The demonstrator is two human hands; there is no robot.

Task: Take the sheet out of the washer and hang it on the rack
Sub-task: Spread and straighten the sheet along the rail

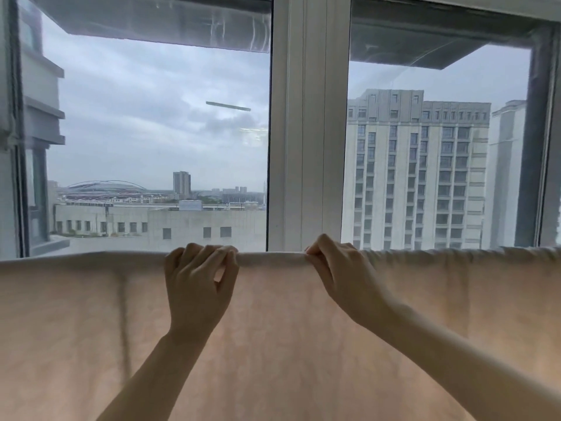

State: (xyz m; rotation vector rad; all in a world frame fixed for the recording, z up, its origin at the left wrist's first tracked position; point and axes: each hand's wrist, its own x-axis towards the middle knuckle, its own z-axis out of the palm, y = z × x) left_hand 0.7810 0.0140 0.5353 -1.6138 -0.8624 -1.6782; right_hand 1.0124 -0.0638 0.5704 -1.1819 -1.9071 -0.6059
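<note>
Most of the pale sheet (273, 344) is hanging below the window post (306, 147), seemingly draped over a hidden rack bar, while the left hand (198, 287) and right hand (343, 275), directly under that post, are pinching its top fold with curled fingers (212, 252), so an uneven tug is probably risking sliding it off.

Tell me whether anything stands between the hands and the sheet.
Nothing visible does. The left hand and the right hand both grip the sheet directly at its top fold.
</note>
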